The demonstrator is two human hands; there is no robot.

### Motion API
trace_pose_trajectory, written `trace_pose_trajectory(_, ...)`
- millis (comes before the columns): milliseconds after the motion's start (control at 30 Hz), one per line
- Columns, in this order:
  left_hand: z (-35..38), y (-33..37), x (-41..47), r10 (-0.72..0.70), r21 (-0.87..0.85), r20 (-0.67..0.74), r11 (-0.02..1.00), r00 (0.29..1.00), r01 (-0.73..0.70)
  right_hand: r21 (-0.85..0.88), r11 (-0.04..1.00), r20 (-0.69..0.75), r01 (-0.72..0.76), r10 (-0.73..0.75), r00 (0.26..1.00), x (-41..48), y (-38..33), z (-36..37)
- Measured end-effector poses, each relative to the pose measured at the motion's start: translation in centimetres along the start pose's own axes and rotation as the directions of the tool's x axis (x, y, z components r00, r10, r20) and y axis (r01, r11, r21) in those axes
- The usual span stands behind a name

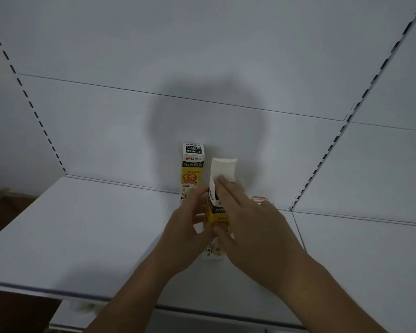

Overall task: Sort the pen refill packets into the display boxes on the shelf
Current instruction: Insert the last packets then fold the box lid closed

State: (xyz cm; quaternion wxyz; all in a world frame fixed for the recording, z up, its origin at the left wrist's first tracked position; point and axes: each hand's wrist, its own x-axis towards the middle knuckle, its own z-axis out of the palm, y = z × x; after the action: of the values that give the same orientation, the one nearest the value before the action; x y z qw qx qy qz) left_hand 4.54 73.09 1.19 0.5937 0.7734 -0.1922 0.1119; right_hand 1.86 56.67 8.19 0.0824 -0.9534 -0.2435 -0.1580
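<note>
left arm: bare forearm, reaching forward from bottom centre.
left grip [187,219]: fingers curled round the left side of the open box [223,169].
right arm: bare, angled in from lower right.
right grip [247,217]: fingers along the box's top, thumb pinching underneath.

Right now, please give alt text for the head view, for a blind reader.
The left hand and right hand hold a yellow-and-white display box at a white shelf, right fingers on its open flap. A second box stands upright against the back panel.
</note>
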Motion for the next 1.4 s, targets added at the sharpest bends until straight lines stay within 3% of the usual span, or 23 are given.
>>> trace_pose_trajectory(133, -0.1, -0.3, 0.0, 0.000, -0.006, 0.003, 1.000, 1.000, 0.000, -0.109, 0.994, -0.019, -0.008, 0.006, 1.000, 0.1, -0.3, -0.4)
trace_pose_trajectory(267, -0.1, -0.4, -0.1, -0.006, -0.012, 0.004, 1.000, 1.000, 0.006, 0.000, 1.000, 0.158, -0.030, 0.030, 0.987, 0.4, -0.8, -1.7)
trace_pose_trajectory(467, -0.2, -0.2, -0.2, -0.032, -0.032, -0.015, 0.999, 0.999, 0.032, 0.067, 0.997, 0.129, -0.040, 0.031, 0.991, 0.1, -0.8, -3.4)
trace_pose_trajectory(600, -0.3, -0.4, -0.1, -0.050, -0.033, -0.015, 0.998, 0.999, 0.049, 0.020, 0.997, 0.220, -0.079, 0.073, 0.973, -0.6, -1.3, -2.9)
trace_pose_trajectory(1000, -0.3, -0.1, -0.1, -0.035, -0.021, 0.036, 0.999, 0.999, 0.036, 0.064, 0.998, 0.147, -0.002, -0.007, 0.989, 0.4, 0.6, -3.5)
trace_pose_trajectory(1067, -0.4, -0.1, 0.0, -0.040, -0.028, 0.035, 0.999, 0.999, 0.041, 0.149, 0.989, 0.106, 0.008, -0.024, 0.994, 0.6, 1.2, -3.6)
trace_pose_trajectory(1133, -0.5, -0.1, 0.0, -0.038, -0.019, 0.029, 0.999, 0.999, 0.039, 0.250, 0.968, -0.052, 0.033, -0.021, 0.998, 0.6, 2.2, -3.3)
trace_pose_trajectory(1200, -0.4, -0.1, 0.0, -0.030, -0.009, 0.015, 1.000, 0.999, 0.030, 0.384, 0.923, -0.257, 0.042, 0.063, 0.964, 0.4, 3.2, -2.3)
trace_pose_trajectory(1267, -0.4, 0.0, -0.1, -0.010, -0.013, 0.000, 1.000, 1.000, 0.010, 0.481, 0.877, -0.365, 0.021, 0.178, 0.914, 0.1, 4.1, -0.9)
trace_pose_trajectory(1400, -0.7, 0.0, -0.2, 0.061, -0.056, -0.026, 0.996, 0.998, -0.062, 0.617, 0.786, -0.280, -0.019, 0.243, 0.929, -0.2, 4.7, 1.6)
